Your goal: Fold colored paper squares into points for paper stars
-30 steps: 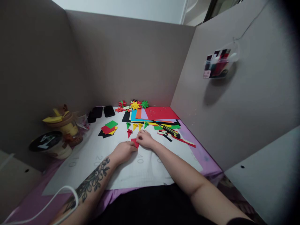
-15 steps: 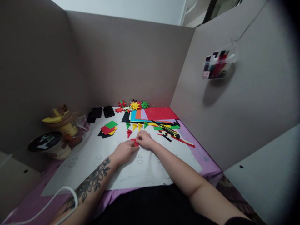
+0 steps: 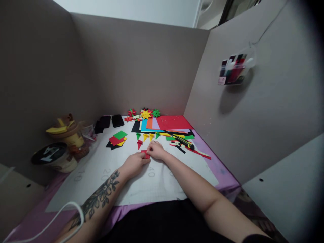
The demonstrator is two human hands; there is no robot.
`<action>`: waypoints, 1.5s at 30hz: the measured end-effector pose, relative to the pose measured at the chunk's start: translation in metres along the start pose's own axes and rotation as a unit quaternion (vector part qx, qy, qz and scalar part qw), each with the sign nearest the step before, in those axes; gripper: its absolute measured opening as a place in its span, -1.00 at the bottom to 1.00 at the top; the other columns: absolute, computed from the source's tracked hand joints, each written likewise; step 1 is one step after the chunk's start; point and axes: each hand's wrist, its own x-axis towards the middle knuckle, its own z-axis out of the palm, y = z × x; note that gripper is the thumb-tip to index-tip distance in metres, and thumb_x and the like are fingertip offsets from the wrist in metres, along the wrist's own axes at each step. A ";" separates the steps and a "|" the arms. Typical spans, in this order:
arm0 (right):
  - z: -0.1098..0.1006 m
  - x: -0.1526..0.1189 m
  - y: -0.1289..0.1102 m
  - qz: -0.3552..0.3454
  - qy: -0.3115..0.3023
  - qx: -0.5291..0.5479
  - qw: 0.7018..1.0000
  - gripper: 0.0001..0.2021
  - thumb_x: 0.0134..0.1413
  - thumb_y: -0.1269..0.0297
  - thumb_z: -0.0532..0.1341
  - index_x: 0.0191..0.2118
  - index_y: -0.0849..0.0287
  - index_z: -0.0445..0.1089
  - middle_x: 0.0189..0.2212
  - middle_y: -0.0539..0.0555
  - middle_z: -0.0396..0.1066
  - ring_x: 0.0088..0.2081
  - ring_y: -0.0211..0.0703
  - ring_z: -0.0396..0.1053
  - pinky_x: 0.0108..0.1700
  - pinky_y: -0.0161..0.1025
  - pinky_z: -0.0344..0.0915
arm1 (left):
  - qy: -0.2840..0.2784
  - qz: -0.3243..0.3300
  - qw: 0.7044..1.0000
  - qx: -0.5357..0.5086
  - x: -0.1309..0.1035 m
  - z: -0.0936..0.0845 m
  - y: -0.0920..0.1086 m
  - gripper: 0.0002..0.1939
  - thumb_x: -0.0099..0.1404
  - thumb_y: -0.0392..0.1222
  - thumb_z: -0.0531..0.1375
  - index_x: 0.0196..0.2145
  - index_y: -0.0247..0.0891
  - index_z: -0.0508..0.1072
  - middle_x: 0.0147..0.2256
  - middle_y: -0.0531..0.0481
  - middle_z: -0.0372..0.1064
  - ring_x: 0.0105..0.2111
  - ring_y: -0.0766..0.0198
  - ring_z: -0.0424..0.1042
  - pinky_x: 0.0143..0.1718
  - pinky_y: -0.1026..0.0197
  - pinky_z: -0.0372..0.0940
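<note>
Between my hands lies a small piece of red paper on the white mat. My left hand grips its left and near side, thumb toward the middle. The fingers of my right hand pinch its right edge. My fingers partly cover the paper, so its folds are hard to make out. Just beyond it rests a folded red paper piece. Farther back is a row of folded green and yellow pieces. A small pile of coloured paper squares lies to the left.
Yellow-and-black utility knife and paper strips lie at right. Coloured sheets and folded paper stars are at the back. Cups stand at left, beside dark flat objects. Grey panels enclose the table.
Almost nothing differs. Both hands stay on the red paper in the same place; the view has shifted very slightly.
</note>
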 end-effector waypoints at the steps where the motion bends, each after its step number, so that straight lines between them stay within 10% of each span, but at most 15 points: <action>1: -0.001 0.001 0.000 0.002 -0.004 -0.003 1.000 -0.88 -0.02 0.24 0.22 -0.45 0.13 0.46 -0.29 0.05 0.37 -0.19 -0.11 0.24 -0.20 -0.25 0.11 | -0.002 -0.002 1.000 0.002 0.000 0.000 0.000 -0.70 0.30 -0.26 -0.01 -0.19 -0.13 0.51 -0.32 -0.01 0.36 -0.29 0.19 0.29 -0.27 0.23 0.15; 45: -0.010 0.004 -0.015 0.042 -0.037 -0.033 0.998 -0.87 -0.05 0.23 0.23 -0.51 0.12 0.45 -0.33 0.11 0.41 -0.23 -0.05 0.29 -0.25 -0.22 0.15 | 0.002 -0.019 0.999 0.033 -0.003 0.001 0.009 -0.68 0.30 -0.29 -0.01 -0.12 -0.13 0.48 -0.19 -0.06 0.39 -0.19 0.13 0.32 -0.25 0.19 0.19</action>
